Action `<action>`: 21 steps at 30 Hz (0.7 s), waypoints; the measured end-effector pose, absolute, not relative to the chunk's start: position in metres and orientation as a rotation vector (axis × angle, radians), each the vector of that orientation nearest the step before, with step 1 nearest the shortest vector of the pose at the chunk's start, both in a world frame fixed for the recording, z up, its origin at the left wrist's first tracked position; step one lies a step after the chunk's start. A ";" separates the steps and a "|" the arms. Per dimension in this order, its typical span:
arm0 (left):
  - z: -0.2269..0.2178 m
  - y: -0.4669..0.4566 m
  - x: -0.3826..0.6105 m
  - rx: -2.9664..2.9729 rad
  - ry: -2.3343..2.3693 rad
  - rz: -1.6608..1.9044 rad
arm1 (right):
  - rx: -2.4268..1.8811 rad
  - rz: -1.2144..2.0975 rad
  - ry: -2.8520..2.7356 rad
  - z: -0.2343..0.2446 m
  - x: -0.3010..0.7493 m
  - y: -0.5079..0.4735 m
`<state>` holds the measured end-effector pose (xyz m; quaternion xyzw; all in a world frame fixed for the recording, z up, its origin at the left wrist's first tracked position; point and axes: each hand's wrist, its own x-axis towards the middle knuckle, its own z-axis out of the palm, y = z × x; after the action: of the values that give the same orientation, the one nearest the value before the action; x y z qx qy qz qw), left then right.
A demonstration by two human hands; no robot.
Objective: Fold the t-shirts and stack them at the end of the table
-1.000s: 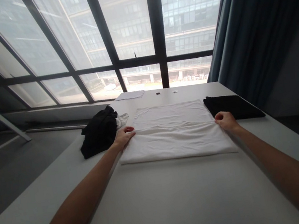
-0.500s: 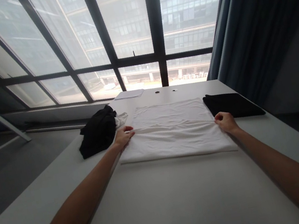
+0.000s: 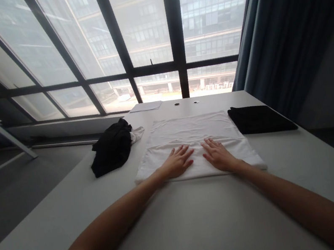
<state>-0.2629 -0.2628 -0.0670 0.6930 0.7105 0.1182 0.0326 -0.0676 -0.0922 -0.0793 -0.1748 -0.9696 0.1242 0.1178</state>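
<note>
Now both palms lie flat on the white folded cloth [image 3: 191, 129], which is spread on the pale table [image 3: 186, 224]. The left hand [image 3: 178, 162] presses the cloth's near half just left of its middle, and the right hand [image 3: 218, 154] lies just right of it. The two are close but apart. Fingers [image 3: 186, 152] of both are splayed, pinching nothing, with their tips at the crease across the cloth. The cloth lies under them and reaches past them on either side. Just left of the cloth sits a crumpled black garment [image 3: 111, 149], just right of it a folded black cloth [image 3: 258, 119], and beyond its far edge a paper sheet [image 3: 145, 106].
</note>
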 end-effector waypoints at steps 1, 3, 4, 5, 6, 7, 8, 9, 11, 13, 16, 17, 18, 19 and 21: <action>-0.070 -0.263 -0.261 2.135 2.164 0.342 | -0.490 0.388 -2.878 -0.081 -0.069 -0.096; -0.073 -0.264 -0.269 2.123 2.138 0.336 | -0.461 0.432 -2.921 -0.082 -0.070 -0.094; -0.073 -0.264 -0.278 2.110 2.144 0.354 | -0.468 0.441 -2.911 -0.080 -0.069 -0.087; -0.071 -0.265 -0.290 2.087 2.171 0.384 | -0.500 0.432 -2.878 -0.077 -0.068 -0.079; -0.069 -0.266 -0.304 2.042 2.236 0.430 | -0.562 0.398 -2.828 -0.073 -0.065 -0.068; -0.066 -0.269 -0.320 1.976 2.336 0.484 | -0.647 0.347 -2.766 -0.070 -0.061 -0.056; -0.063 -0.272 -0.336 1.883 2.455 0.542 | -0.751 0.283 -2.700 -0.066 -0.056 -0.043; -0.061 -0.277 -0.351 1.751 2.599 0.601 | -0.861 0.220 -2.643 -0.063 -0.050 -0.030; -0.059 -0.288 -0.378 1.587 2.753 0.636 | -1.039 0.153 -2.576 -0.061 -0.036 -0.007; -0.061 -0.299 -0.397 1.496 2.822 0.658 | -1.180 0.096 -2.563 -0.063 -0.023 0.009; -0.066 -0.309 -0.409 1.451 2.839 0.707 | -1.227 0.088 -2.578 -0.070 -0.013 0.023; -0.067 -0.310 -0.410 1.444 2.834 0.728 | -1.203 0.115 -2.582 -0.072 -0.012 0.025; -0.068 -0.310 -0.411 1.438 2.825 0.750 | -1.179 0.146 -2.582 -0.074 -0.012 0.027; -0.069 -0.310 -0.411 1.431 2.813 0.773 | -1.162 0.176 -2.581 -0.075 -0.014 0.027; -0.068 -0.310 -0.410 1.421 2.788 0.823 | -1.146 0.220 -2.578 -0.075 -0.017 0.028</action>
<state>-0.4100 -0.3098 -0.0679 0.4386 0.8607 0.2542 -0.0472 -0.0171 0.0277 -0.0751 -0.4002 -0.8999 0.0769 0.1551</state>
